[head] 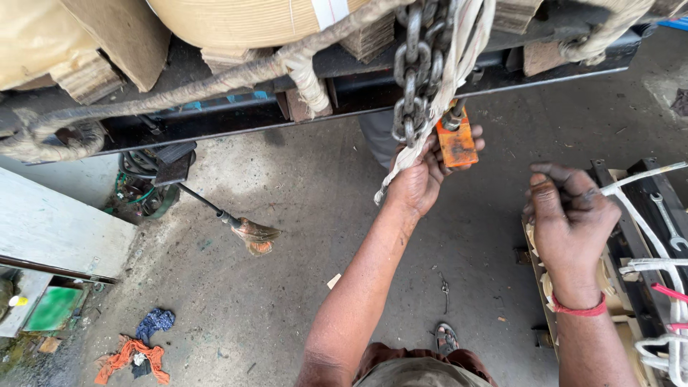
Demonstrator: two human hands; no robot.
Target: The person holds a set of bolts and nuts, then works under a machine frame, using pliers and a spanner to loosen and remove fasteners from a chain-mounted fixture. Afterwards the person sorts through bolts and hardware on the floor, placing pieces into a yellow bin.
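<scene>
Our left hand (423, 175) holds the orange hook block (456, 142), which hangs just under the steel chain (412, 79). Our right hand (570, 222) floats half open, holding nothing, beside the white straps (648, 215).

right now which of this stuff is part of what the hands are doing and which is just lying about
In hand:
left hand gripping the orange control box
steel chain beside it
white strap
right hand, open, over the white cables

Lying about:
spanner
rags on the floor
small brush
sandal
</scene>
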